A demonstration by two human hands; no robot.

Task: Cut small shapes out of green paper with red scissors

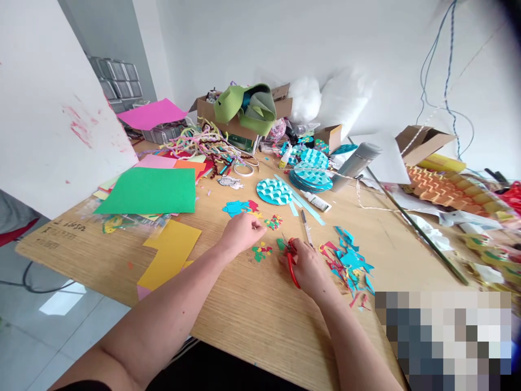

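Note:
My right hand [307,266] grips a pair of red-handled scissors [291,266], blades pointing away from me. A small green paper piece [280,244] lies by the blades. My left hand [242,234] is closed, its fingertips pinched together just above the table; whatever they hold is too small to make out. Close to those fingertips lie two little heaps of cut paper bits, one multicoloured [273,221] and one mostly green and red [261,251]. Behind my left hand are blue paper cutouts [236,208] with red and yellow pieces beside them.
Blue and red scraps [352,260] lie right of my right hand, near a pen [306,227] and a glue bottle [316,201]. Green card [152,190] and yellow paper [173,247] are at left. Blue paper discs [311,176] and a grey bottle [358,163] stand behind.

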